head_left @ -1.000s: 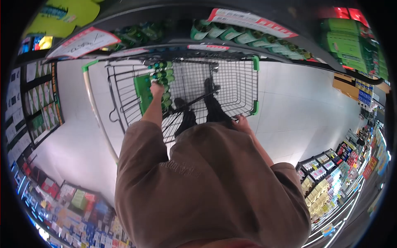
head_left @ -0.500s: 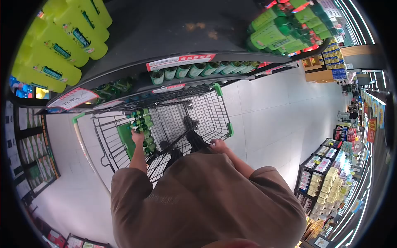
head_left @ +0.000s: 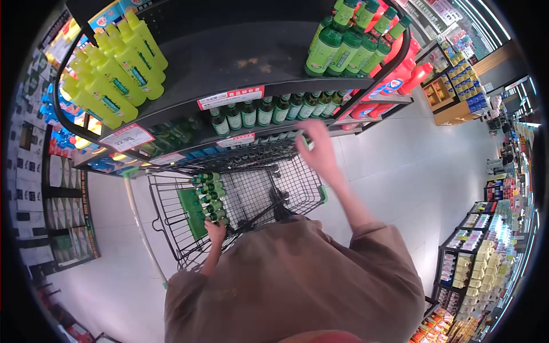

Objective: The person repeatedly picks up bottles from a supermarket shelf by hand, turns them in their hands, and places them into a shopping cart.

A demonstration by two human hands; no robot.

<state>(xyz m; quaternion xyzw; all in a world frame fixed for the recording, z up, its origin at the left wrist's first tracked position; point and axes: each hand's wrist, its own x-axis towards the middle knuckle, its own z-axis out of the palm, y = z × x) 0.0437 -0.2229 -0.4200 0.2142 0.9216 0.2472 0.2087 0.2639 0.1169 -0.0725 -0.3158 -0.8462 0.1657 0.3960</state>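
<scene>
My left hand (head_left: pixel 215 231) is low over the near side of the shopping cart (head_left: pixel 163 220), fingers curled beside the nearest of several green glass bottles (head_left: pixel 211 194). What it grips is hard to make out. These bottles lie in a row in the cart's seat area, against a green panel (head_left: pixel 191 214). Raised over the cart's far end, my right hand (head_left: pixel 316 150) has its thumb and fingers apart and holds nothing. Just beyond it stands a row of dark green bottles (head_left: pixel 280 111) on the lower shelf.
On the upper shelf (head_left: pixel 229 48) stand yellow-green bottles (head_left: pixel 123 71) at left and larger green bottles (head_left: pixel 343 51) at right. Red bottles (head_left: pixel 394 83) are beyond the shelf's right end. Stacked goods (head_left: pixel 474 257) line the right side. Pale floor (head_left: pixel 394 160) extends rightward.
My right hand has risen from beside my body toward the lower shelf. The left hand has shifted from the middle of the bottle row to its near end. The view has tilted up.
</scene>
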